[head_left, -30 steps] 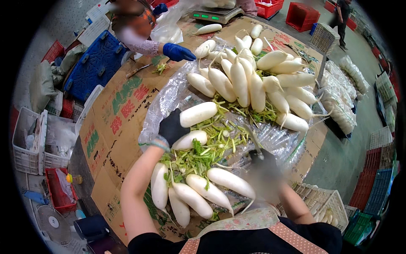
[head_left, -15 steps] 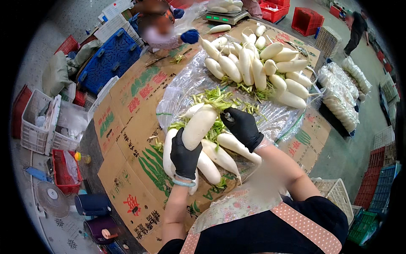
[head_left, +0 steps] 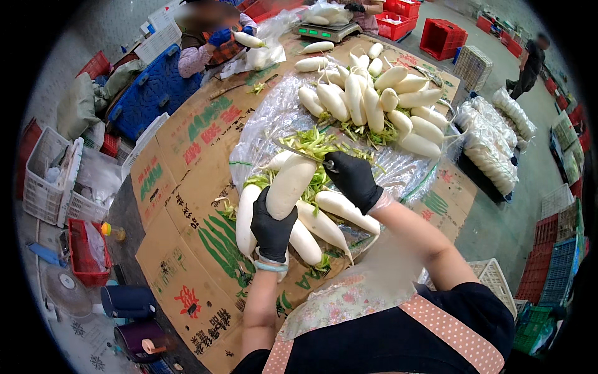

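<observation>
My left hand (head_left: 274, 225), in a black glove, is closed around the lower part of a thick white radish (head_left: 291, 184). The radish is tilted with its top end pointing away from me. A knife (head_left: 298, 149) is gripped in my black-gloved right hand (head_left: 354, 181); its thin blade lies across the radish's top end, beside cut green leaf stalks (head_left: 311, 138). Several more white radishes (head_left: 324, 227) lie under and around my hands, some with green stubs. Beyond them is a big pile of white radishes (head_left: 355, 96) on clear plastic sheeting (head_left: 255, 134).
Printed cardboard (head_left: 165, 249) covers the table. Across it, a co-worker in blue gloves holds a white radish (head_left: 250, 40). A digital scale (head_left: 327, 31) with a bagged load stands at the far edge. Bagged radishes (head_left: 489, 146) are stacked right; a red basket (head_left: 89, 252) sits left.
The knife blade has come into view across the radish's top end, where leaf stalks were. Across the table, the co-worker has straightened up and now holds a radish.
</observation>
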{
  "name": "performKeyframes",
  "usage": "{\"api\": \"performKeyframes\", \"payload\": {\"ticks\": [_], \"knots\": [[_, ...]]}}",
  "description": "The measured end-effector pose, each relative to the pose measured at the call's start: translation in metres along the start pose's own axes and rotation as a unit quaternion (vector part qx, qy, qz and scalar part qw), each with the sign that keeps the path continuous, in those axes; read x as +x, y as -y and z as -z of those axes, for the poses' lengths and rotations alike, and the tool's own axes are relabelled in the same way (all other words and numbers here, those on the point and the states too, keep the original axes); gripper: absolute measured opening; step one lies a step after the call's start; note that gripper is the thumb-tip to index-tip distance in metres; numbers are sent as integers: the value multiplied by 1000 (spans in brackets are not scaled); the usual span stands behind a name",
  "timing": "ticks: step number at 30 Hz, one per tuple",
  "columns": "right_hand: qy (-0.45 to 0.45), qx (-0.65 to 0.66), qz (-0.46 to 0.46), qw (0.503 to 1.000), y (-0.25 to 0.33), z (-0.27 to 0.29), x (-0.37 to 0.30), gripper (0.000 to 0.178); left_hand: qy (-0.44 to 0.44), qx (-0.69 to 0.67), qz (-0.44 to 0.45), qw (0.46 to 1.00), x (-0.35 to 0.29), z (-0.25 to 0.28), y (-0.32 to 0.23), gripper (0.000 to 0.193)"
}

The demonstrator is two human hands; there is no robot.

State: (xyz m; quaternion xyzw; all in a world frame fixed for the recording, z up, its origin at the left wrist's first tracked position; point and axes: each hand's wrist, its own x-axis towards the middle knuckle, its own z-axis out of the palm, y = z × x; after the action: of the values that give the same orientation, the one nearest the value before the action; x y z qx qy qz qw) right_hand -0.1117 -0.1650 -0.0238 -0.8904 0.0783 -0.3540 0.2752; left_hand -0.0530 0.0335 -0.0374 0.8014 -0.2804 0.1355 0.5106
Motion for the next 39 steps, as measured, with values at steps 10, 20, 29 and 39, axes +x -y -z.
{"api": "performKeyframes", "payload": {"ticks": [10,20,29,39], "knots": [[256,223,-406,849,-60,26,-19,27,176,-611,368,678,61,22,7,48],[110,135,-511,842,-90,17,-94,27,203,-495,468,703,107,-44,97,46],[10,32,-93,995,-46,6,-25,31,78,-680,402,608,117,-122,47,36],[-27,-43,-32,998,-55,-43,37,30,25,-705,425,567,93,-119,18,34]]}}
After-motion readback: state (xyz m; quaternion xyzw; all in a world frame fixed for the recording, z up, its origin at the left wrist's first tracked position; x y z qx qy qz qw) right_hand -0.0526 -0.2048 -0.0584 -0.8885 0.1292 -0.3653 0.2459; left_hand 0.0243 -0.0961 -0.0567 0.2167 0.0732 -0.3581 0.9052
